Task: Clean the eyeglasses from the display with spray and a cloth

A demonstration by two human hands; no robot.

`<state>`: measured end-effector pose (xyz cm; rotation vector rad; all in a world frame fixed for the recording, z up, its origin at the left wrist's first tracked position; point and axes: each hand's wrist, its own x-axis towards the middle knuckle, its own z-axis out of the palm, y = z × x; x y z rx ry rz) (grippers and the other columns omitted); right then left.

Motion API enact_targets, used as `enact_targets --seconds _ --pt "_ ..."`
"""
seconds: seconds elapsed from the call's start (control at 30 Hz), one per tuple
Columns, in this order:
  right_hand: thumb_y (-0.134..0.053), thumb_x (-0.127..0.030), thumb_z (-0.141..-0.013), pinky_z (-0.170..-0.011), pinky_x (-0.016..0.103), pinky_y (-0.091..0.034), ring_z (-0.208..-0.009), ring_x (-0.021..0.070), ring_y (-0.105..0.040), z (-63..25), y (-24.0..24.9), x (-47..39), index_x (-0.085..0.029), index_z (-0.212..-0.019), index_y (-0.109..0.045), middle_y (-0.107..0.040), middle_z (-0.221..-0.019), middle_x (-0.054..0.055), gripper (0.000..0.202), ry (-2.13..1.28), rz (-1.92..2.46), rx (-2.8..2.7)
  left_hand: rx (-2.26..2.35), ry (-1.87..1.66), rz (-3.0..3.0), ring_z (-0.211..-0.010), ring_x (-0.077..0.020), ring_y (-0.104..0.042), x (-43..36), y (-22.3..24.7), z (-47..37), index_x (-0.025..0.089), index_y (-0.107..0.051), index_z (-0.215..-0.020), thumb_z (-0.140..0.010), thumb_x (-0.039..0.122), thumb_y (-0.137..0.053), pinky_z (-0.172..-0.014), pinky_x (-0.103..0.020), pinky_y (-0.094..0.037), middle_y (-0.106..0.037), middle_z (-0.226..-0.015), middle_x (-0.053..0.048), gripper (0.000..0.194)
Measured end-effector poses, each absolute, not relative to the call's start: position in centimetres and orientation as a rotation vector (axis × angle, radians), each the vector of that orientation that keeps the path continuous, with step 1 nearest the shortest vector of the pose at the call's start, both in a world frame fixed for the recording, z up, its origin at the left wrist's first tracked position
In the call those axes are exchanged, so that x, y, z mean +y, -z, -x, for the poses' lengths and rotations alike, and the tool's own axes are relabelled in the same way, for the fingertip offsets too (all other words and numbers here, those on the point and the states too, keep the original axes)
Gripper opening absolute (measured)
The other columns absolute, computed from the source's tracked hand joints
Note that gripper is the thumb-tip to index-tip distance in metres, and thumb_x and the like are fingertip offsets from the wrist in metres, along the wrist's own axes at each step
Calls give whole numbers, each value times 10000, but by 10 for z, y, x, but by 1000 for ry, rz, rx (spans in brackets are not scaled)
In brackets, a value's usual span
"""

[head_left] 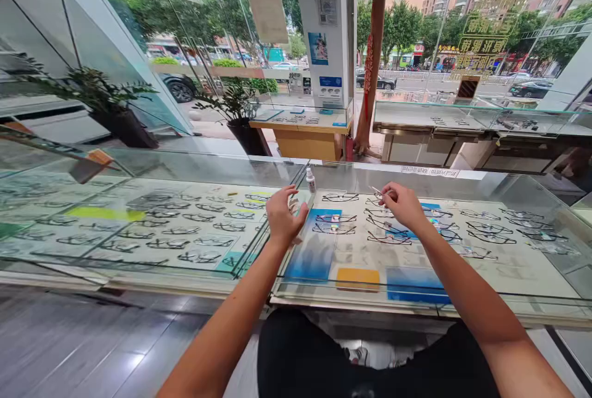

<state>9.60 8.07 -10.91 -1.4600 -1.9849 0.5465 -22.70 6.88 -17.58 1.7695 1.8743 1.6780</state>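
Note:
My left hand (284, 214) is over the glass counter near the seam between two display cases, its fingers apart and nothing held. Just to its right a small white spray bottle (311, 181) stands upright. My right hand (401, 203) is farther right, thumb and fingers pinched on a thin white stick (375, 190) that points left. Beneath the glass lie rows of eyeglasses (340, 197), some on blue cards (312, 262). A yellow-orange card (357, 278) lies near the front of the case.
The left display case (161, 244) holds more eyeglasses. Beyond the counter are a potted plant (245, 129), a wooden display table (308, 144), a leaning wooden post (374, 46) and more glass cases along the window. Tiled floor (92, 342) shows at lower left.

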Motion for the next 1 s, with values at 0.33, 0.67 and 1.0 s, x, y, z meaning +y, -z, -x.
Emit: enact_targets --seconds 0.33,0.67,1.0 --pt "-493 -303 -961 -801 350 -529 -854 248 -770 -117 144 84 -236 -997 -647 -816 -950 82 172 -433 1229 -1785 1332 -1733 -2158 -729 -203 -643 103 138 111 231 -620 -738 -782 290 -633 -823 -362 -497 -698 -724 -14 75" --pt "-506 -264 -984 -761 329 -489 -807 230 -728 -107 157 69 -252 -1018 -672 -808 -928 59 170 -386 1140 -1850 1164 -1482 -1843 -681 -162 -637 82 158 99 211 -610 -711 -786 315 -659 -731 -301 -509 -660 -675 5 137" --pt "-509 -245 -1027 -740 312 -503 -804 223 -738 -102 160 59 -245 -1068 -666 -801 -935 57 162 -308 1092 -1932 1011 -1196 -1588 -710 -167 -625 80 156 90 184 -681 -738 -824 504 -699 -709 -302 -515 -689 -719 -37 332"
